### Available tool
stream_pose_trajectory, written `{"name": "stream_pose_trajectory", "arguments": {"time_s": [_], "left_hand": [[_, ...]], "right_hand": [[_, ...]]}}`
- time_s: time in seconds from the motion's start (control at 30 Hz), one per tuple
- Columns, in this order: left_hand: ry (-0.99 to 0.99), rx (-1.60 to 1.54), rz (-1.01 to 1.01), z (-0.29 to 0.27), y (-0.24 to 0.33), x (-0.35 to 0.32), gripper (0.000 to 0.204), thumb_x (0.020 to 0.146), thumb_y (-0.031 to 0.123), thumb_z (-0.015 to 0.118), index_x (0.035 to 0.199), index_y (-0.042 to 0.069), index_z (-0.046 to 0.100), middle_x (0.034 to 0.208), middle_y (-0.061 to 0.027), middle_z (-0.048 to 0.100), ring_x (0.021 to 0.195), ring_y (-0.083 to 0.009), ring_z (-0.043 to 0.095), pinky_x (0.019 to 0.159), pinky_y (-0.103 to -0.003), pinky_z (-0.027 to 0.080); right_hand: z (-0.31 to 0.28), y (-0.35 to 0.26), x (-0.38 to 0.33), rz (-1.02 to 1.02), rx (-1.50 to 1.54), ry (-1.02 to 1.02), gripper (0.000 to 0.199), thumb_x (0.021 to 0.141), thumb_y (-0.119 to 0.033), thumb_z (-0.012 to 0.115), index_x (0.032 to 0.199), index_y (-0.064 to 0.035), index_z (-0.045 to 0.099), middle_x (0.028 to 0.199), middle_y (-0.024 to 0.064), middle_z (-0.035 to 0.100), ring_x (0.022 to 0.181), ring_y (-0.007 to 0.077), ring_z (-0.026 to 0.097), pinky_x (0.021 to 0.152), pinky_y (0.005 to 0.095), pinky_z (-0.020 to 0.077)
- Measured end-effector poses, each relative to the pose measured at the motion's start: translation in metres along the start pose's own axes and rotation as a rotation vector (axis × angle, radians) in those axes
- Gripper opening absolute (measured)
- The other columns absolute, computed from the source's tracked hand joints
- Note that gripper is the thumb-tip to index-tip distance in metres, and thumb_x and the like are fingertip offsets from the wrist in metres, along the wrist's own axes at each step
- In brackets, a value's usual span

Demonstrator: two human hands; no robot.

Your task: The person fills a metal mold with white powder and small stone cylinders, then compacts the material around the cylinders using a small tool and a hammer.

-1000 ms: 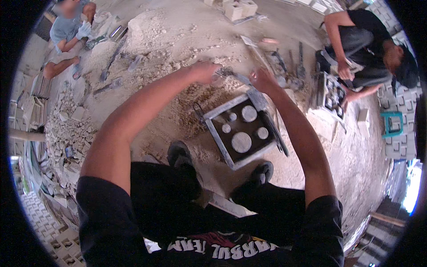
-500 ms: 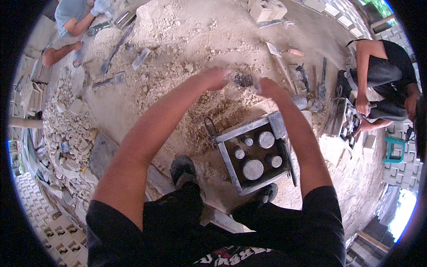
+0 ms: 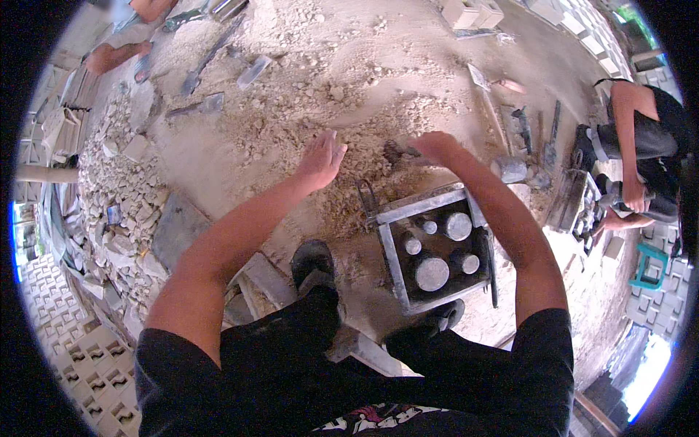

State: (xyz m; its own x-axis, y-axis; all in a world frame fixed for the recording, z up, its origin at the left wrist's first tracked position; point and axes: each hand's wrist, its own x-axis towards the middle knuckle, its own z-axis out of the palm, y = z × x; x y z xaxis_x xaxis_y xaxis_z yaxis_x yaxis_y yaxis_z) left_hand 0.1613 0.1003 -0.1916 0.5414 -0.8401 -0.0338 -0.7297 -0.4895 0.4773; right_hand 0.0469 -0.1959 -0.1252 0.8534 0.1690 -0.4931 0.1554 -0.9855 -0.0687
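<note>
My left hand is held above the crumbly pale mix, fingers stretched out and nothing in them. Further right, my right hand is closed on a dark hand tool. The tool's head is down at the mix, and its exact kind is not clear. Below my right forearm stands a square metal block mould with a wire loop at its far left corner. Inside it are several round grey cores of different sizes, set in a dark bed. My forearm hides its far right corner.
Flat-bladed tools lie beyond my left hand. A hammer-like tool and a long-handled trowel lie to the right. Rubble is heaped left. A co-worker crouches right by another mould; another person's leg shows far left.
My left hand has come away from the dark tool, back toward me and left, and its fingers have spread. My right hand stays by the tool, lower in view. The view has shifted slightly.
</note>
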Motion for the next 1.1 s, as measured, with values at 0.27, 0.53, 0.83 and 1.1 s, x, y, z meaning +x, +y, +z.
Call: {"name": "stream_pose_trajectory", "arguments": {"time_s": [0.27,0.53,0.83,1.1], "left_hand": [[0.120,-0.223,-0.225,0.030,-0.001,0.006,0.064,0.098,0.041,0.026,0.138,-0.008,0.023,0.144,-0.0281,0.024,0.136,-0.0373,0.022,0.113,-0.044,0.015],[0.092,-0.057,0.103,-0.020,0.004,0.025,0.055,0.098,0.043,0.028,0.134,0.003,0.037,0.134,-0.0246,0.042,0.128,-0.0361,0.036,0.112,-0.044,0.019],[0.193,-0.200,0.297,-0.106,0.123,0.034,0.052,0.094,0.044,0.037,0.116,-0.001,0.052,0.108,-0.0208,0.060,0.109,-0.0367,0.051,0.099,-0.046,0.032],[0.006,-0.232,0.562,-0.126,0.224,0.000,0.071,0.087,0.061,0.042,0.119,-0.002,0.050,0.118,-0.0218,0.054,0.111,-0.0363,0.049,0.098,-0.044,0.035]], "right_hand": [[0.005,-0.064,0.053,-0.020,0.165,0.000,0.032,0.077,-0.034,0.067,0.097,-0.0097,0.060,0.086,0.0136,0.065,0.081,0.0338,0.063,0.071,0.0448,0.0502],[-0.023,-0.058,0.018,0.055,0.276,0.144,0.033,0.074,-0.035,0.070,0.092,-0.0094,0.062,0.084,0.0150,0.065,0.079,0.0331,0.063,0.071,0.0439,0.0501],[-0.073,-0.076,-0.109,0.185,0.392,0.358,0.035,0.075,-0.035,0.067,0.095,-0.0067,0.062,0.088,0.0186,0.065,0.084,0.0369,0.063,0.076,0.0461,0.0502],[-0.079,-0.095,-0.255,0.244,0.372,0.459,0.039,0.075,-0.035,0.066,0.091,-0.0006,0.060,0.092,0.0235,0.061,0.091,0.0382,0.058,0.081,0.0453,0.0443]]}}
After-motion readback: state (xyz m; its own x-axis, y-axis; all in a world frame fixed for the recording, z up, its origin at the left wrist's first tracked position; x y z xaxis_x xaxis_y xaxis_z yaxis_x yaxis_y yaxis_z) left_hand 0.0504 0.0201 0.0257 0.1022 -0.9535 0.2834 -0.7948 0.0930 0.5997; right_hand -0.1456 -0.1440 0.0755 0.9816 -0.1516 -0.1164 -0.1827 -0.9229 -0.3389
